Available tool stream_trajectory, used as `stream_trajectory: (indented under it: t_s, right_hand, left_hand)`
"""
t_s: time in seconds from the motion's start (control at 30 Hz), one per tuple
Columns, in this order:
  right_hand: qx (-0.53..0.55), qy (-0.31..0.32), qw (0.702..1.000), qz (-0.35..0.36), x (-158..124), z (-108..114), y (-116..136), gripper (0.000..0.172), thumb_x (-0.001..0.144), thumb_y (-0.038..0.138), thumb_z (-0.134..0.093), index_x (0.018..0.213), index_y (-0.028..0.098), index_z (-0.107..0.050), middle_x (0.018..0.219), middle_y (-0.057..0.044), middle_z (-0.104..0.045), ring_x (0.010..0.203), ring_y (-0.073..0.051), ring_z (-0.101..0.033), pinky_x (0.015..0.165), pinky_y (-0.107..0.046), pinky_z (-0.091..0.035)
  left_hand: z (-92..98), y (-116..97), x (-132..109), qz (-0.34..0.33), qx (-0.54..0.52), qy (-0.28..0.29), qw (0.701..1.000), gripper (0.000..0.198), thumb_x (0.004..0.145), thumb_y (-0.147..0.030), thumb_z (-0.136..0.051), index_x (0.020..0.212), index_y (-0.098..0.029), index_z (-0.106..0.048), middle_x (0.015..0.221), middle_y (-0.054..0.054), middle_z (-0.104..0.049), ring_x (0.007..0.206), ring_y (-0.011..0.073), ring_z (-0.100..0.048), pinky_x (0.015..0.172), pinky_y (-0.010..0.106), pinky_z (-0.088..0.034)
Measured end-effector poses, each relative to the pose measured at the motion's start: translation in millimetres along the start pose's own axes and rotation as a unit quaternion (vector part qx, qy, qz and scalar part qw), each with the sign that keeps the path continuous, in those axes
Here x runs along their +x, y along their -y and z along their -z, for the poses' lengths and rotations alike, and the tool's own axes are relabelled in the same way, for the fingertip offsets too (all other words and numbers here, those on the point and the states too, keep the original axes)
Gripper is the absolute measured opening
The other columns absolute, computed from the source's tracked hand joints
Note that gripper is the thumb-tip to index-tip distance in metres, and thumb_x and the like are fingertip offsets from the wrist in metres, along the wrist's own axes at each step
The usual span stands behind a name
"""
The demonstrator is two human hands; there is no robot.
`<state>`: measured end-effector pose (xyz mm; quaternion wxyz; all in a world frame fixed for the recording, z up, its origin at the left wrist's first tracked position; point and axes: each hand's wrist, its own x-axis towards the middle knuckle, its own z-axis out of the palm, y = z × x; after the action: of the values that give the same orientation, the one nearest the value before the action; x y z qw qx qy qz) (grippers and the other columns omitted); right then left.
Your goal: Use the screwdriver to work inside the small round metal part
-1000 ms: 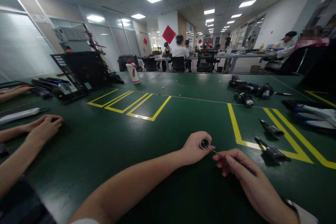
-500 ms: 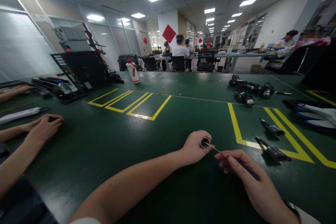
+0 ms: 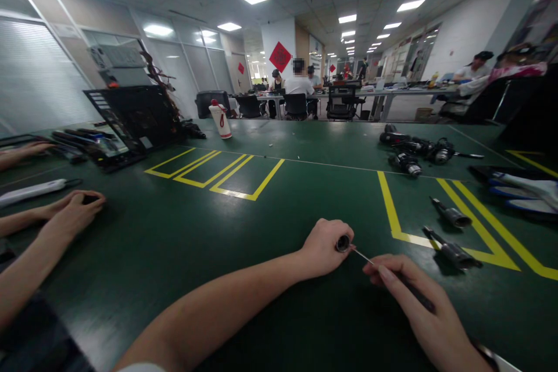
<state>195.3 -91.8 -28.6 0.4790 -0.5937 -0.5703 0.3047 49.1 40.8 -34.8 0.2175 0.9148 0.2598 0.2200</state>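
Observation:
My left hand [image 3: 325, 247] is closed round a dark hollow cylindrical metal part [image 3: 343, 243], its round open end turned towards me. In my right hand [image 3: 416, 296] is a thin-shafted screwdriver [image 3: 362, 255], pinched between thumb and fingers. Its dark handle lies partly hidden in the palm. The shaft points up and left, with its tip beside the rim of the part, near my left fingers. To the right, two metal parts with cup-shaped ends and narrow shafts, a nearer one [image 3: 455, 254] and a farther one [image 3: 455, 217], lie on the green table [image 3: 244, 232].
Several dark tool bodies [image 3: 414, 151] lie at the back right, near blue-and-white items [image 3: 523, 192]. Yellow tape [image 3: 394, 215] marks the table. A white bottle [image 3: 221, 121] stands far back. At left, another person's hands [image 3: 74, 212] hold something dark, near a black frame [image 3: 135, 119].
The screwdriver tip has come out of the part's opening to beside its rim. My right hand has shifted slightly right and down; the part is turned slightly in my left hand.

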Motion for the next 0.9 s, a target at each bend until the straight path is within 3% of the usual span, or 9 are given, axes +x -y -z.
stream_trajectory:
  t_s: [0.2,0.3,0.43,0.53,0.67,0.9]
  right_hand:
    - [0.001,0.021,0.999,-0.025,2.4,-0.9,-1.0,0.025,0.084,0.042,-0.051,0.085,0.023,-0.066,0.081,-0.004,-0.067,0.078,-0.021,-0.063,0.068,-0.031,-0.05]
    - [0.085,0.034,0.994,-0.067,5.8,-0.9,-1.4,0.026,0.084,0.042,-0.051,0.081,0.022,-0.067,0.081,-0.004,-0.067,0.079,-0.021,-0.062,0.071,-0.032,-0.049]
    - [0.24,0.032,0.961,-0.134,11.1,-1.9,0.6,0.026,0.086,0.041,-0.051,0.082,0.021,-0.067,0.085,-0.005,-0.067,0.08,-0.021,-0.061,0.069,-0.033,-0.05]
    - [0.287,0.039,0.945,-0.153,12.6,-3.0,3.1,0.024,0.086,0.039,-0.051,0.086,0.022,-0.067,0.093,-0.005,-0.067,0.084,-0.021,-0.06,0.07,-0.033,-0.05]
    - [0.257,0.048,0.956,-0.131,10.4,-3.4,0.8,0.023,0.087,0.039,-0.051,0.09,0.023,-0.066,0.098,-0.005,-0.065,0.085,-0.02,-0.059,0.072,-0.034,-0.048]
    - [0.179,0.066,0.977,-0.09,7.4,-2.9,-5.6,0.022,0.087,0.039,-0.051,0.09,0.023,-0.066,0.09,-0.004,-0.066,0.084,-0.02,-0.059,0.074,-0.034,-0.046]
  left_hand:
    - [3.0,-5.3,-0.5,-0.029,0.027,0.032,0.999,0.007,0.08,-0.023,-0.059,0.079,-0.017,-0.055,0.077,-0.001,-0.059,0.074,0.0128,-0.054,0.073,0.027,-0.037]
    - [3.1,-5.1,-1.0,-0.019,0.008,0.018,1.0,0.009,0.08,-0.025,-0.059,0.078,-0.017,-0.055,0.076,-0.002,-0.058,0.073,0.0119,-0.054,0.073,0.027,-0.037]
    - [2.7,-1.5,-0.1,0.016,-0.059,-0.008,0.998,0.015,0.078,-0.028,-0.061,0.075,-0.016,-0.053,0.074,-0.002,-0.055,0.069,0.011,-0.051,0.07,0.025,-0.039]
    - [2.1,1.2,1.2,0.029,-0.12,-0.03,0.992,0.018,0.076,-0.028,-0.063,0.071,-0.016,-0.051,0.072,-0.002,-0.052,0.066,0.0106,-0.049,0.064,0.023,-0.04]
    - [0.7,2.3,0.8,0.036,-0.134,-0.043,0.989,0.02,0.076,-0.031,-0.063,0.071,-0.016,-0.051,0.071,-0.002,-0.052,0.066,0.0107,-0.048,0.064,0.023,-0.04]
    - [0.0,0.4,-0.9,0.024,-0.056,-0.036,0.997,0.015,0.076,-0.028,-0.063,0.073,-0.017,-0.054,0.072,-0.003,-0.055,0.068,0.0112,-0.05,0.075,0.027,-0.038]
